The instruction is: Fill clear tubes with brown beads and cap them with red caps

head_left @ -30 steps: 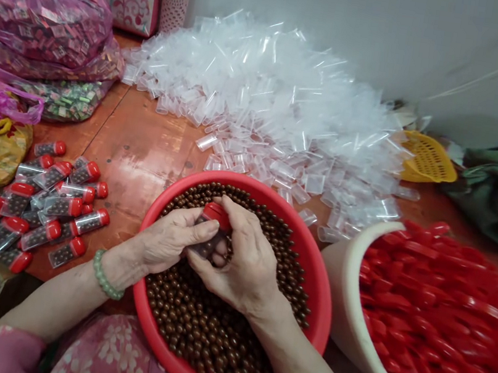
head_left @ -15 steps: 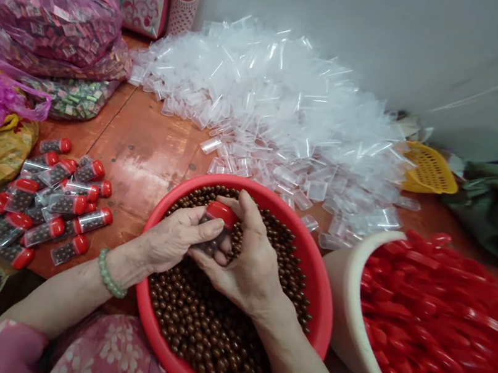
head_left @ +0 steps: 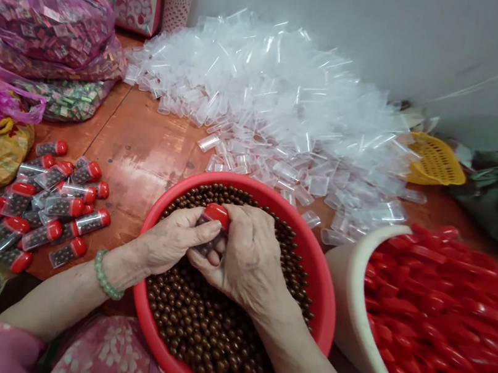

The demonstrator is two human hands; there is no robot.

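Note:
Over a red basin (head_left: 325, 322) of brown round balls (head_left: 203, 335), both hands meet around one small clear container with a red cap (head_left: 215, 213). My left hand (head_left: 171, 237) grips its body from the left, thumb across the front just under the cap. From the right, my right hand (head_left: 250, 255) closes round the same container, its fingers curled against the cap's side and partly hidden. Dark balls show dimly through the clear wall. A pile of filled, red-capped containers (head_left: 59, 206) lies on the table to the left.
A heap of clear, uncapped containers (head_left: 281, 98) spreads along the wall. At right stands a cream tub (head_left: 359, 265) full of red caps (head_left: 452, 329). Pink plastic bags (head_left: 44, 19) of small packets sit at left, and a yellow basket (head_left: 437, 161) lies at the back right.
My right hand's fingers have curled in from a raised, spread pose and now press against the capped container. My left hand keeps its grip. The view has shifted slightly.

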